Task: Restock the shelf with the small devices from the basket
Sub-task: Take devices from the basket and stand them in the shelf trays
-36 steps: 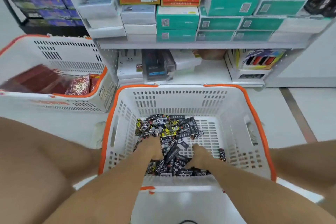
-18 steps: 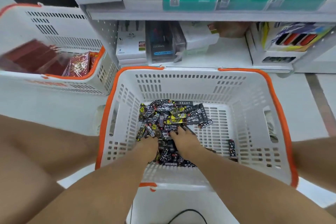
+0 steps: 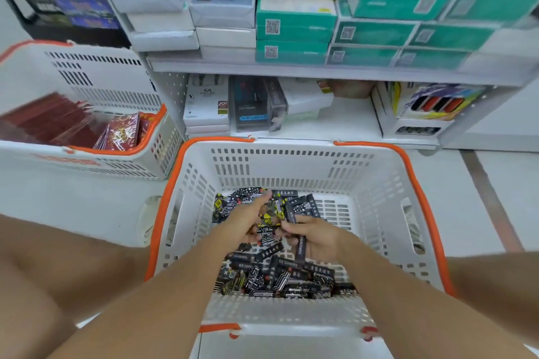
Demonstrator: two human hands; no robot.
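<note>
Left hand [image 3: 243,220], right hand [image 3: 316,237] grip devices [image 3: 274,274] | basket [image 3: 291,166] fronts shelf [image 3: 344,125]

Both bare forearms reach forward and converge toward the middle, wrists close together. The left hand [image 3: 248,223] is raised with its fingers [image 3: 264,198] curled loosely around a clutch of small devices [image 3: 271,214]. The right hand [image 3: 316,237] sits just beside it, knuckles up, fingers bent and pinching a dark device against the left hand's bundle; bare knees flank both arms.
</note>
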